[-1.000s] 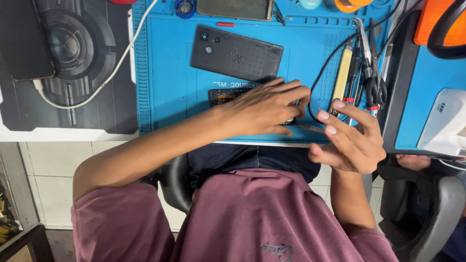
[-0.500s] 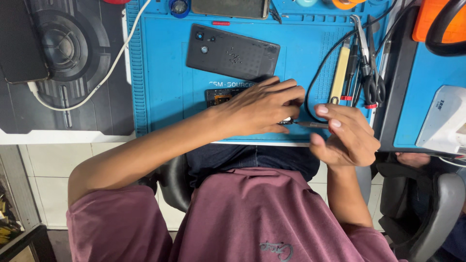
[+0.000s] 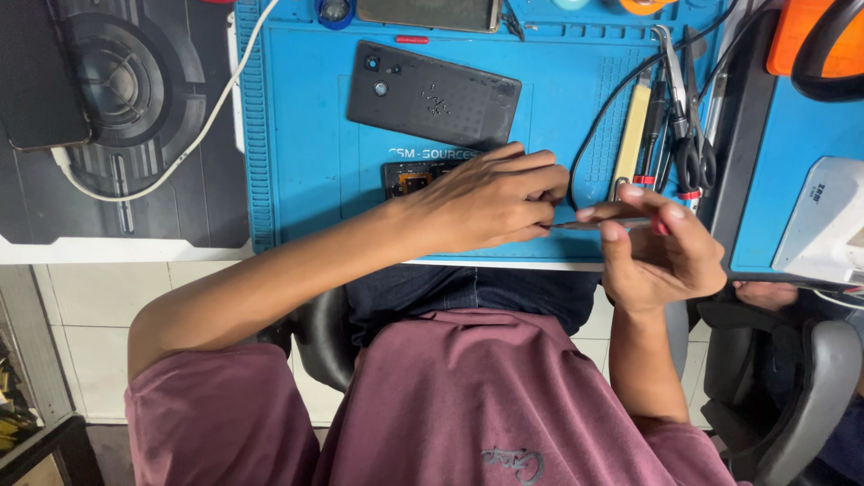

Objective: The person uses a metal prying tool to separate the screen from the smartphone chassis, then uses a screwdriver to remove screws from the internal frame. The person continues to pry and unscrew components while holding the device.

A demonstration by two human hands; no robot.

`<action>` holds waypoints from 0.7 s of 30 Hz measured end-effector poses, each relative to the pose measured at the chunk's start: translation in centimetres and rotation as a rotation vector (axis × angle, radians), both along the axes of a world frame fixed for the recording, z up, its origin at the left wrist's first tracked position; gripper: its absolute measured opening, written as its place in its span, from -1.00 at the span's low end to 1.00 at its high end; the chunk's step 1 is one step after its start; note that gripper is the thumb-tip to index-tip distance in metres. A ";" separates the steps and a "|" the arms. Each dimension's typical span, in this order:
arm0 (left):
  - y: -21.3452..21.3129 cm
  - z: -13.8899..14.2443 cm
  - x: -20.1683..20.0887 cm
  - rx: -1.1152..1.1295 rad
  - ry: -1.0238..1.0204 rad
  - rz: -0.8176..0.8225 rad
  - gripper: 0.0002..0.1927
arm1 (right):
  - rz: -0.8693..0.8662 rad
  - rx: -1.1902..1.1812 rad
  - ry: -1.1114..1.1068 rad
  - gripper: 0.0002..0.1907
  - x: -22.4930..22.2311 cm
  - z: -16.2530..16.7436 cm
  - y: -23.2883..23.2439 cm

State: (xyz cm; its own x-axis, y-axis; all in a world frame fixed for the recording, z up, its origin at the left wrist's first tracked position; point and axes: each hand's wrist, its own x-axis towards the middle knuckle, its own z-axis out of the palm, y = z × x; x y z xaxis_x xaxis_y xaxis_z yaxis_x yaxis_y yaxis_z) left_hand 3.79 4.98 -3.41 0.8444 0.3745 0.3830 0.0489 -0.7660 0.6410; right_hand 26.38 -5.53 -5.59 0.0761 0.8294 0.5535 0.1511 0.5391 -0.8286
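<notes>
The left hand (image 3: 481, 200) lies palm down on the blue work mat (image 3: 297, 162), fingers curled and drawn together over a small dark component (image 3: 409, 177) whose near part shows at the wrist side. The fingertips of the left hand meet the tip of a thin metal tool (image 3: 594, 222), probably tweezers. What lies beneath the fingers is hidden.

The right hand (image 3: 661, 256) is raised just beside the mat's near right corner, palm turned up toward the camera. Its thumb and forefinger pinch the thin metal tool, which runs level toward the left hand.

A dark phone back cover (image 3: 434, 94) lies flat on the mat, just beyond the left hand and apart from it. Along the mat's right edge stands a row of hand tools, among them scissors (image 3: 695, 153) and a pale flat spudger (image 3: 632, 135). A black cable (image 3: 589, 135) curves across the mat near them.

On the table to the left, a white cable (image 3: 171, 162) crosses a black pad (image 3: 117, 126). A white device (image 3: 823, 225) sits at the far right.
</notes>
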 end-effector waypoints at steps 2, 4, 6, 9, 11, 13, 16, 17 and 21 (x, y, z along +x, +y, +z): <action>0.1 0.2 -0.2 -0.046 -0.007 0.010 -0.82 | -0.047 -0.009 0.014 -0.40 0.1 -0.5 -0.4; 0.5 0.5 -0.6 -0.064 -0.002 0.026 -0.82 | -0.071 0.005 0.016 -0.41 0.1 -0.8 -0.4; 1.1 0.9 -1.4 -0.055 0.018 0.051 -0.83 | -0.067 0.038 0.008 -0.41 -0.1 -1.2 -0.2; 1.5 1.3 -2.6 -0.036 0.017 0.101 -0.86 | -0.074 0.037 -0.006 -0.43 -0.5 -1.2 -0.1; 1.5 1.5 -3.2 -0.022 0.080 0.121 -0.94 | -0.098 0.037 0.029 -0.43 -0.8 -1.1 0.0; 1.5 1.6 -3.7 -0.021 0.096 0.138 -0.98 | -0.124 0.009 0.070 -0.44 -0.9 -0.7 0.0; 1.6 1.6 -4.5 -0.014 0.061 0.177 -0.99 | -0.099 -0.058 0.052 -0.49 -0.7 0.2 -0.2; 1.8 1.6 -4.8 0.004 0.053 0.199 -0.98 | -0.058 -0.072 0.001 -0.50 -0.6 0.4 -0.1; 2.6 1.7 -5.9 -0.039 0.002 0.331 -0.93 | -0.015 -0.080 -0.106 -0.53 -0.7 0.7 0.0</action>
State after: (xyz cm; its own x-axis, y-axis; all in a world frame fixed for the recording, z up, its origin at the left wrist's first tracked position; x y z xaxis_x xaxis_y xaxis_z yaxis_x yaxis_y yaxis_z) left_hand -2.07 7.57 -1.69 0.6751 0.6429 0.3618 0.2923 -0.6834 0.6690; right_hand 25.72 -5.49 -4.87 0.0333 0.8703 0.4914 0.2475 0.4692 -0.8477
